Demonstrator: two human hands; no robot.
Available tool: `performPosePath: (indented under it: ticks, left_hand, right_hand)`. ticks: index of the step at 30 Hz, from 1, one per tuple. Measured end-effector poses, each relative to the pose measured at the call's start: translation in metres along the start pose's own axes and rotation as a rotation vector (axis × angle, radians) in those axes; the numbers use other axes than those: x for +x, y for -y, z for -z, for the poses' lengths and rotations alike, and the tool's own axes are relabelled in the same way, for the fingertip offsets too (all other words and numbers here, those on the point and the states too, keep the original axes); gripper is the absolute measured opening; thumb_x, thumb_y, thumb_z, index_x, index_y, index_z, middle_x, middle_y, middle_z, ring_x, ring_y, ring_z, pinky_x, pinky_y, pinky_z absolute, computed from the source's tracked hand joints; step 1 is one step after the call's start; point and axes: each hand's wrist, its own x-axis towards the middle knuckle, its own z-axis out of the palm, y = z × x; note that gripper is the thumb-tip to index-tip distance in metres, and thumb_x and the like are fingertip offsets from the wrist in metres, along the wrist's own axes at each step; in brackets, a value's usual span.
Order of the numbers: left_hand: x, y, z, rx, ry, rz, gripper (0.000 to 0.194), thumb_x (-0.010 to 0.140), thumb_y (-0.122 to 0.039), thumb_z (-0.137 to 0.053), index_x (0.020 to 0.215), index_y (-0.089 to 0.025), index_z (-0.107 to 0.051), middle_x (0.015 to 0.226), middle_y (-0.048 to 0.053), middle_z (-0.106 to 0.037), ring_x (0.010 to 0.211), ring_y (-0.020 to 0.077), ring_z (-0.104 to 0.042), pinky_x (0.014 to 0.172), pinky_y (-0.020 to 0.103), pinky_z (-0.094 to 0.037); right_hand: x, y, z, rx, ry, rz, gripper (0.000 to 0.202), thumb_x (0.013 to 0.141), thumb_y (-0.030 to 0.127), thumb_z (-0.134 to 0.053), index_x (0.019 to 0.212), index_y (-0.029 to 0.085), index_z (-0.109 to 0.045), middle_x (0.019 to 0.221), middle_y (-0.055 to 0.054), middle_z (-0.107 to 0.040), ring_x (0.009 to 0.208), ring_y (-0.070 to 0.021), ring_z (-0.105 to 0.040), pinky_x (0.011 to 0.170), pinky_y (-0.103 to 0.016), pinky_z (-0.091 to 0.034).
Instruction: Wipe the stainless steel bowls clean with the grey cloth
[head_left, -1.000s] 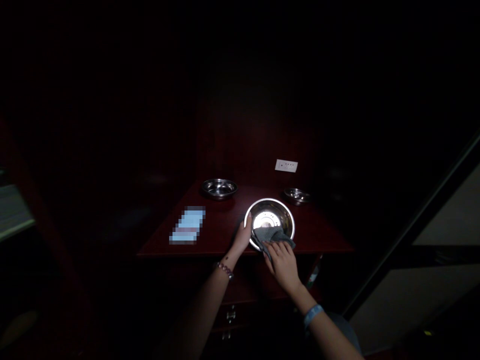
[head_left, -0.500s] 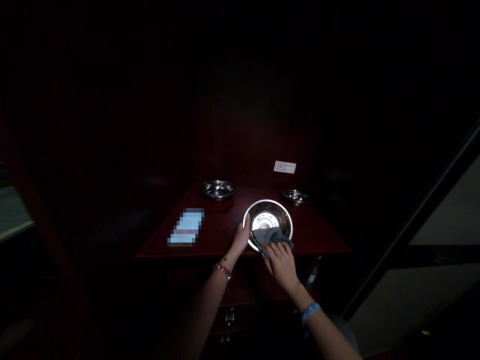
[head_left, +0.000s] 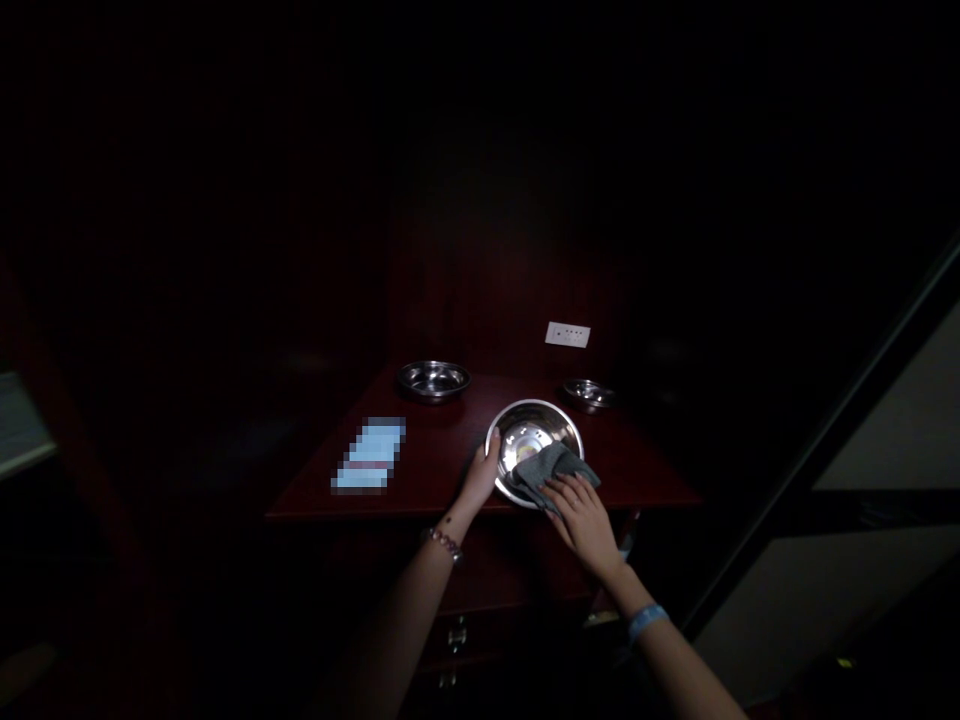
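Note:
My left hand grips the left rim of a shiny metal basin, thumb on the inner side and the other fingers hidden behind it. The basin is tilted with its inside facing me, at the front of a dark red table. A grey cloth lies bunched against the basin's lower right wall and hangs over its rim. My right hand is closed on that cloth, fingers pressing it to the metal.
Two more metal dishes sit at the back of the table: a wider dish on the left, a smaller dish on the right. A blurred-out bluish rectangle lies at left. Behind is a wall socket; below the tabletop, a drawer handle.
My right hand and the cloth have slid to the right along the basin's inside. My left hand keeps its hold on the rim, and the basin stays in nearly the same place.

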Motion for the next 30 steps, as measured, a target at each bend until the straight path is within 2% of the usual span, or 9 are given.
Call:
performPosePath:
  ticks: [9, 13, 21, 30]
  left_hand:
    - [0.003, 0.001, 0.000, 0.035, -0.027, -0.014, 0.060, 0.091, -0.063, -0.042, 0.109, -0.013, -0.070, 0.113, 0.015, -0.074, 0.110, 0.0285, -0.067, 0.104, 0.041, -0.047]
    - [0.005, 0.005, 0.000, 0.044, -0.080, 0.032, 0.061, 0.089, -0.065, -0.044, 0.110, -0.013, -0.068, 0.116, 0.016, -0.072, 0.115, 0.0294, -0.065, 0.106, 0.043, -0.046]
    - [0.010, 0.014, 0.001, 0.039, -0.114, 0.019, 0.060, 0.089, -0.064, -0.045, 0.113, -0.013, -0.067, 0.122, 0.018, -0.070, 0.123, 0.0306, -0.061, 0.110, 0.044, -0.041]
    - [0.005, 0.007, 0.002, 0.023, -0.117, 0.036, 0.062, 0.088, -0.065, -0.048, 0.113, -0.012, -0.067, 0.122, 0.019, -0.069, 0.121, 0.0298, -0.061, 0.110, 0.043, -0.041]
  right_hand:
    - [0.000, 0.016, -0.005, 0.045, -0.059, -0.114, 0.035, 0.098, 0.021, -0.046, 0.129, 0.022, -0.062, 0.124, -0.007, -0.069, 0.123, -0.0244, -0.055, 0.111, -0.049, -0.038]
    - [0.003, 0.031, -0.006, 0.081, -0.087, -0.185, 0.035, 0.098, 0.018, -0.044, 0.127, 0.021, -0.063, 0.121, -0.007, -0.069, 0.121, -0.0257, -0.056, 0.112, -0.050, -0.035]
    - [0.012, 0.056, -0.015, 0.091, -0.146, -0.254, 0.033, 0.096, 0.015, -0.045, 0.124, 0.021, -0.063, 0.116, -0.007, -0.070, 0.114, -0.0246, -0.057, 0.111, -0.049, -0.034]
    - [0.014, 0.058, -0.018, 0.072, -0.118, -0.255, 0.030, 0.095, 0.016, -0.050, 0.122, 0.021, -0.063, 0.114, -0.006, -0.071, 0.110, -0.0241, -0.058, 0.108, -0.045, -0.036]
